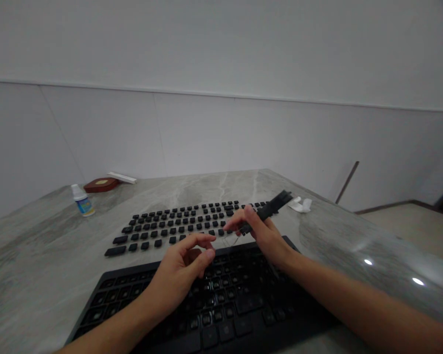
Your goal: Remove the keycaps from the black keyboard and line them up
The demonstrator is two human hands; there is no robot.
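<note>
My right hand (264, 233) is closed around a slim black brush (275, 204), its dark bristles pointing up and to the right. Thin wire loops (231, 241) stick out from the brush's other end toward my left hand. My left hand (186, 263) hovers over the keyboard with fingers half curled, a gap between index finger and thumb, and nothing visible in them. Below both hands lies a black keyboard (221, 282) with many bare switch sockets; some keycaps (227, 330) sit on its lower part. Behind it, loose black keycaps (173, 228) stand in rows on the table.
The grey marbled table (325, 255) meets a pale wall behind. At the back left are a white spray bottle (83, 200) with a blue label, a reddish-brown box (101, 185) and a white strip (121, 177). Crumpled white tissue (300, 204) lies right of the keycaps.
</note>
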